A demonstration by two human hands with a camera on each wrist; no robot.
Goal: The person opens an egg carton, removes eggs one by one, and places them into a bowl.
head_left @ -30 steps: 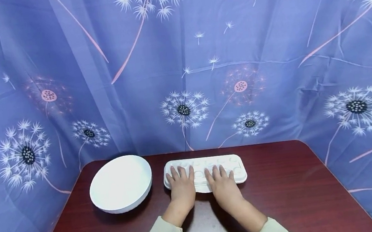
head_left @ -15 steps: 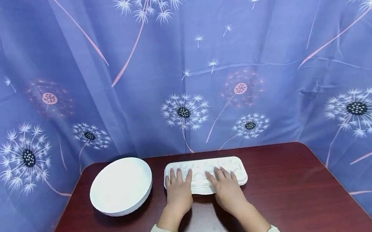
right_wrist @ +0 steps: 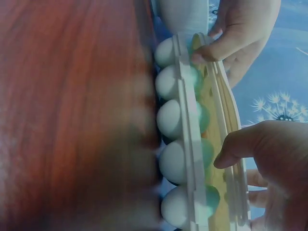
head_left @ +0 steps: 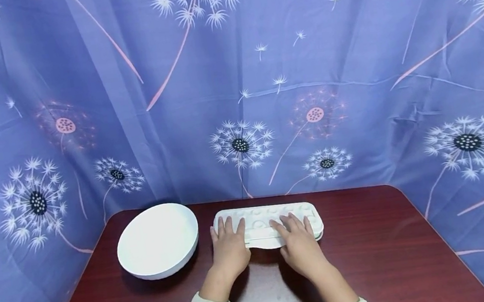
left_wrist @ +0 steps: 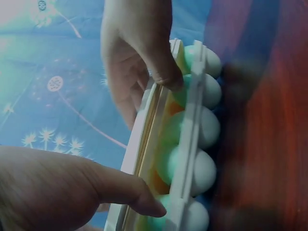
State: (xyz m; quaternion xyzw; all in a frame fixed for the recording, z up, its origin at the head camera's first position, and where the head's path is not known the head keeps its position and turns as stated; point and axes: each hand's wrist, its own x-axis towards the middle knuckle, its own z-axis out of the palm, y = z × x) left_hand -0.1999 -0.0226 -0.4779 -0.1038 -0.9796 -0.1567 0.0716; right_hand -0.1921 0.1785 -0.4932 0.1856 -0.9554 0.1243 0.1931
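A white egg carton lies lengthwise at the far middle of the table. My left hand spreads its fingers over the lid's left part, while its thumb reaches into the gap at the front edge. On the right part my right hand grips likewise, its thumb in the gap. Both hands hold the lid, which stands slightly raised. Between lid and tray greenish rounded tops show in the left wrist view, above a row of pale round cups.
A large white bowl stands left of the carton on the dark red table. A blue curtain with dandelion prints hangs right behind the table's far edge and along both sides.
My left hand has shifted slightly left and toward me along the carton's front. The right hand has moved a little right. The lid's front edge has lifted slightly. The bowl stays put.
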